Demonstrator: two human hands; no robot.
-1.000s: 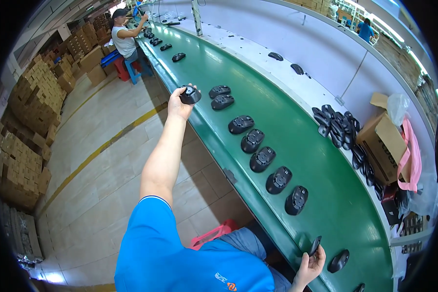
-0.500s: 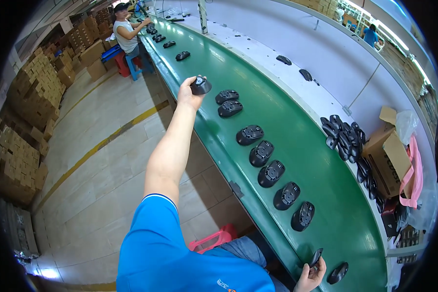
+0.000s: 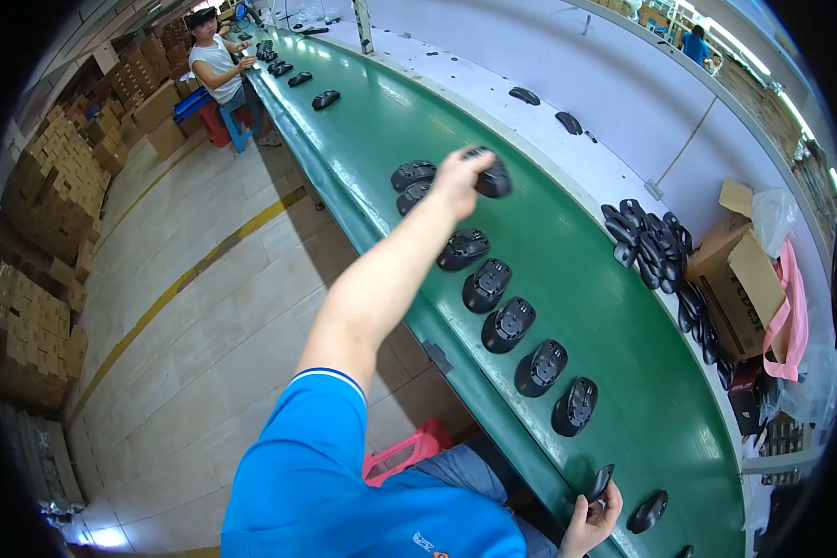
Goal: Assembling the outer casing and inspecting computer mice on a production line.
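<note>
My left arm stretches over the green bench top [image 3: 614,307]. My left hand [image 3: 458,182] grips a black computer mouse [image 3: 493,177] held above the surface. Close below that hand are two open mouse bodies [image 3: 413,174], the nearer one partly covered by my wrist. A row of similar mouse bodies [image 3: 509,325], their tops off and insides showing, curves back toward me. Low in the view, my right hand [image 3: 593,525] pinches a thin black mouse cover [image 3: 602,482] by its edge. Just right of it lies a black mouse [image 3: 648,511].
Black mouse covers [image 3: 649,244] lie heaped on the white ledge beside an open cardboard box [image 3: 730,288] and pink cloth [image 3: 788,316]. A person in a white top [image 3: 216,70] sits at the far end. Stacked cartons [image 3: 46,195] line the left. A pink stool [image 3: 407,453] stands below.
My left hand has swung right, from the bench's left edge to over its middle, carrying the mouse. My right hand still holds the cover. Another dark piece shows at the lower edge.
</note>
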